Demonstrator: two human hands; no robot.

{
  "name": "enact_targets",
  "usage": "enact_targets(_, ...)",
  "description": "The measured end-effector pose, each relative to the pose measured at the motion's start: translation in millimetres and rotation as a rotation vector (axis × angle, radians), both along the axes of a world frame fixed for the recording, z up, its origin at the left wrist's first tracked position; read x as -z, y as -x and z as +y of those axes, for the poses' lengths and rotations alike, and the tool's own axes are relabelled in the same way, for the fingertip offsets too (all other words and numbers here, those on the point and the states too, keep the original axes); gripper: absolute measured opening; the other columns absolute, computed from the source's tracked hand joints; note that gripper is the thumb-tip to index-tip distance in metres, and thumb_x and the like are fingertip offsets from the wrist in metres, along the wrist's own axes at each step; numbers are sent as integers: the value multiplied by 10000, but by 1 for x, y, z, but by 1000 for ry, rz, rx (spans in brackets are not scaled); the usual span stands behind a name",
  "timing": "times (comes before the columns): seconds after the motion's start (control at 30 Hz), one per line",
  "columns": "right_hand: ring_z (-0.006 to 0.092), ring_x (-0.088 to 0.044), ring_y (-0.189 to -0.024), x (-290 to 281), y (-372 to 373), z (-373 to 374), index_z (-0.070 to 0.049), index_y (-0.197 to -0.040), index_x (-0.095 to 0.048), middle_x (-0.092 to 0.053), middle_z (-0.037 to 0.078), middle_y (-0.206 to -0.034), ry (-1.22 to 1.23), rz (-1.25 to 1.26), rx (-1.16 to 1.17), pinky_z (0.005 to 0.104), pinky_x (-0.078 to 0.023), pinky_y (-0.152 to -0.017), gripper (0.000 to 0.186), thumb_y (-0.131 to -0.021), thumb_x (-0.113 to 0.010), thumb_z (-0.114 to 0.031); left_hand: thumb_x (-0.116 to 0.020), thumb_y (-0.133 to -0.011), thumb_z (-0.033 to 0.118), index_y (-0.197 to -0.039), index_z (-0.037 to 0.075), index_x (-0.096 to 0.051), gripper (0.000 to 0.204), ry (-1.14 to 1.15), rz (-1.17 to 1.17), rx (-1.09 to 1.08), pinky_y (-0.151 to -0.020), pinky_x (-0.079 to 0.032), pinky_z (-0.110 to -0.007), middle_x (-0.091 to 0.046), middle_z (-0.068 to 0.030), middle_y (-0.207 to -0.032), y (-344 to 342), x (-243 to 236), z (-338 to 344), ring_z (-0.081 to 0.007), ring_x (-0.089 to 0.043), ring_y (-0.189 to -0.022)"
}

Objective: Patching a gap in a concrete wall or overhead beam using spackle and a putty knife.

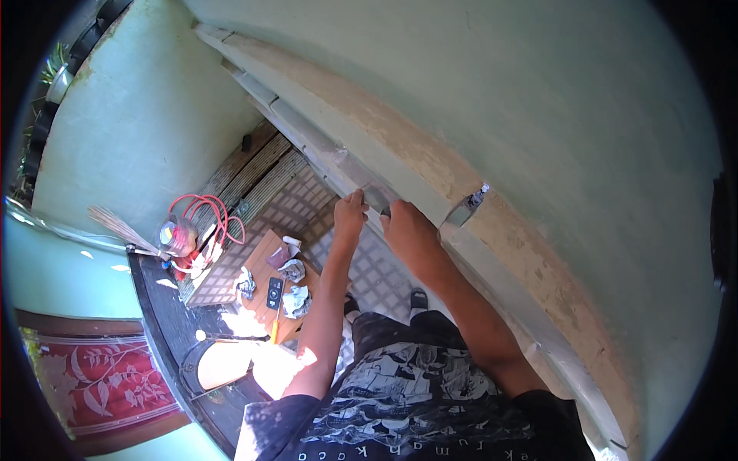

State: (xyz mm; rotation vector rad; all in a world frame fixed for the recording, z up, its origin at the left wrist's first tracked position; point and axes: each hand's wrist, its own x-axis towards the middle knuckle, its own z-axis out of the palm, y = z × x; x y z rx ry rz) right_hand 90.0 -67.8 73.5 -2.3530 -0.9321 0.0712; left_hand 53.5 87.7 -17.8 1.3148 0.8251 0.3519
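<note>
We judge ourselves mid-way through smoothing the wall moulding (430,165), left hand (350,213) and right hand (410,233) both closed on a flat grey blade (374,196) pressed against it (grip details blurred), so next needs steady, even pressure along the ledge.

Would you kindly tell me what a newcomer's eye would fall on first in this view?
First, the left hand and right hand, raised side by side against a grey strip along the patched green wall. Next, a coil of red cable at the left. Below it, a small wooden board on the tiled floor carries crumpled wrappers.
</note>
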Motion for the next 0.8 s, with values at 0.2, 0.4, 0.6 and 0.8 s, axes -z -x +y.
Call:
enact_targets(0.2, 374, -647, -809, -8, 4, 6, 16, -854, -638, -646, 222, -787, 107, 10, 21, 435, -520, -724, 246, -834, -643, -230, -498, -922, 319, -691, 22, -563, 381, -74, -22, -64, -465, -375, -270, -515, -20, -579, 0, 15, -1, -110, -454, -470)
enact_targets(0.4, 374, -651, -788, -2, 6, 0, 17, -854, -638, -648, 221, -793, 133, 28, 40, 434, -526, -702, 257, -840, -638, -240, -499, -917, 348, -696, 11, -577, 410, -70, 71, -1, -467, -388, -284, -521, -37, -571, 4, 5, -6, -121, -481, -472)
enact_targets(0.6, 367, -651, -827, -5, -2, 12, 16, -860, -643, -650, 223, -815, 88, 16, -2, 434, -521, -743, 258, -838, -641, -241, -504, -910, 326, -702, 12, -582, 385, -186, 16, 2, -468, -386, -282, -530, -41, -577, -1, 6, 13, -120, -490, -480)
enact_targets(0.8, 380, -639, -844, -26, 2, 8, 17, -895, -633, -645, 227, -857, 220, 177, 10, 432, -515, -743, 263, -841, -633, -241, -494, -914, 309, -704, 10, -586, 376, -6, 90, -10, -474, -382, -272, -535, -32, -593, 4, 3, 1, -112, -479, -491)
